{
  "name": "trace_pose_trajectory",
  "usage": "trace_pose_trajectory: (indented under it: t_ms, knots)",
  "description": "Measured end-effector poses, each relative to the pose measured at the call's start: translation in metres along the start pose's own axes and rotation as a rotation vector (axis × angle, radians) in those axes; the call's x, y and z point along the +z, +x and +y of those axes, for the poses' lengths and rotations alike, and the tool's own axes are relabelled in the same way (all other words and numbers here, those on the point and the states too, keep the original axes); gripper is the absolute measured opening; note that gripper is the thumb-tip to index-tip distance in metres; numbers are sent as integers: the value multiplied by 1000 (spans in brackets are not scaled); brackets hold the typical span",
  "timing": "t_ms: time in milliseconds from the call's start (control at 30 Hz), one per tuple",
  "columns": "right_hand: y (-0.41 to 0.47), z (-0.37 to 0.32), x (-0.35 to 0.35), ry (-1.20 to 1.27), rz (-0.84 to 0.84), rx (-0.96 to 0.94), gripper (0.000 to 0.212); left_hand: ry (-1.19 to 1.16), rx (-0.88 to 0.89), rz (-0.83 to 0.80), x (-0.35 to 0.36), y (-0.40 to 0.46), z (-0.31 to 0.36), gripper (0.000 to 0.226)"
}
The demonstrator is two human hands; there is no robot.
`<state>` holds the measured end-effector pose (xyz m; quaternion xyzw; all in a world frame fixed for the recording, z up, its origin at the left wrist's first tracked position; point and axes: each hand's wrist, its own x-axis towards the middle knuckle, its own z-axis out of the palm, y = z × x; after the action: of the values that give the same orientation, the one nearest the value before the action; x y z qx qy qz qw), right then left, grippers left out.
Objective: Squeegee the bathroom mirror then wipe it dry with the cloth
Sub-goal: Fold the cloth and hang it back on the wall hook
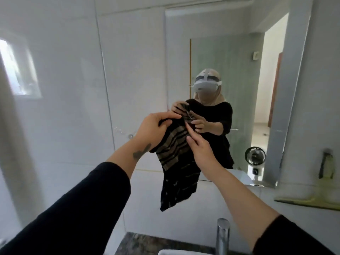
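Observation:
A dark cloth [174,162] with brown and black stripes hangs in front of me, at the mirror's lower left corner. My left hand [156,128] grips its top edge. My right hand [199,146] pinches the cloth's right side, with the index finger stretched up along it. The bathroom mirror [230,43] fills the wall ahead and reflects a person wearing a headset and holding the cloth. A yellow-green squeegee [316,200] hangs on the wall at the far right, below a hook [326,153], away from both hands.
A chrome tap [223,234] rises at the bottom centre over a white basin rim [176,252] set in a speckled stone counter [147,243]. White tiled wall lies to the left. The mirror reflects a small black fan [255,155] and a doorway.

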<state>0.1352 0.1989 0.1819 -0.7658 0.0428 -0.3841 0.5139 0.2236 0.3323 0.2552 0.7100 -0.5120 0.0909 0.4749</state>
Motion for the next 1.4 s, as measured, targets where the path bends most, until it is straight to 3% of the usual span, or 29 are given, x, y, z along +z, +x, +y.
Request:
trace_pose_trajectory:
  t_ms: [267, 433, 667, 833, 933, 1033, 1167, 1400]
  knots:
    - [70, -13, 65, -572, -23, -282, 37, -38, -166, 269, -39, -20, -78, 31]
    - [120, 1, 102, -811, -113, -429, 41, 61, -192, 349, -45, -12, -129, 56]
    - [172, 21, 152, -1126, -188, -612, 48, 219, -195, 509, -48, 12, -196, 61]
    - [196, 51, 172, -1379, -261, -740, 62, 352, -236, 432, -40, 22, -235, 67]
    - [199, 71, 174, -1467, -175, -867, 68, 364, -251, 379, -27, 18, -255, 74]
    - [201, 84, 174, -1484, -81, -964, 69, 344, -249, 380, -20, 15, -267, 76]
    - [192, 94, 171, -1363, -26, -950, 65, 344, -242, 362, -18, 15, -273, 74]
    - [162, 123, 161, -1214, 17, -922, 39, 388, -272, 254, -15, 2, -274, 68]
